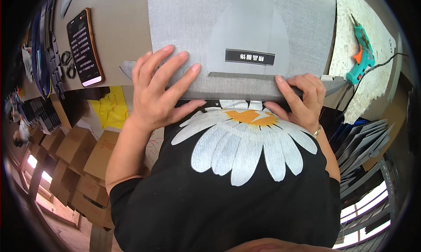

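Note:
A grey panel with a woven, linen-like texture (184,24) lies on the table in front of me. It carries a paler, rounded area with a black label (250,57) and a dark slit below that. A folded strip runs along its near edge. On the left of this strip, my left hand (160,87) rests with its fingers spread over the panel and the thumb below the edge. My right hand (300,96) grips the right part of the same edge, index finger on top, other fingers bent, thumb at the near side. What lies under the fold is hidden.
A teal glue gun (363,54) with a black cord lies on a stained white sheet (377,83) at the right. To the left are a lit phone (85,48) and black-handled scissors (68,64). Cardboard boxes (76,146) stand lower left; grey panels (366,142) are stacked lower right.

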Demonstrator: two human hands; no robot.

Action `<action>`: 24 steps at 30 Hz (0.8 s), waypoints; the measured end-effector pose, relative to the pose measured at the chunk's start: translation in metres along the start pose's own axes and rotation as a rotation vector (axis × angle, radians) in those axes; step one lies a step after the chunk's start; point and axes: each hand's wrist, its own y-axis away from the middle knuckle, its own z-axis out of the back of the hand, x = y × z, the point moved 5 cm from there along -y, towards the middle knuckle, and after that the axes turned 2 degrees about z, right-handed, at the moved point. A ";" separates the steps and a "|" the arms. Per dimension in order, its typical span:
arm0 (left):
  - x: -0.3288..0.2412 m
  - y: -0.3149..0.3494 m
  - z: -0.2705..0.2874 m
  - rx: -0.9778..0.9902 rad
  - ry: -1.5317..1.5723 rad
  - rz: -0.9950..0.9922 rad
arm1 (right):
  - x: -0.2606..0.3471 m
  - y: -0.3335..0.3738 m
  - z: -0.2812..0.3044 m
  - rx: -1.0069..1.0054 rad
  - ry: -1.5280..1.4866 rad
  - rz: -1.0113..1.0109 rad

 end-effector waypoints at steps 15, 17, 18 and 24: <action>-0.010 -0.003 -0.002 0.049 -0.023 -0.058 | -0.003 -0.007 0.002 0.016 0.000 0.006; -0.010 -0.004 -0.002 0.049 -0.017 -0.049 | -0.003 -0.007 0.001 0.016 0.006 0.004; -0.010 -0.004 -0.003 0.048 -0.011 -0.044 | -0.003 -0.007 0.002 0.019 0.009 0.002; -0.010 -0.001 -0.006 0.014 0.022 -0.016 | -0.002 -0.009 0.002 0.061 0.005 -0.002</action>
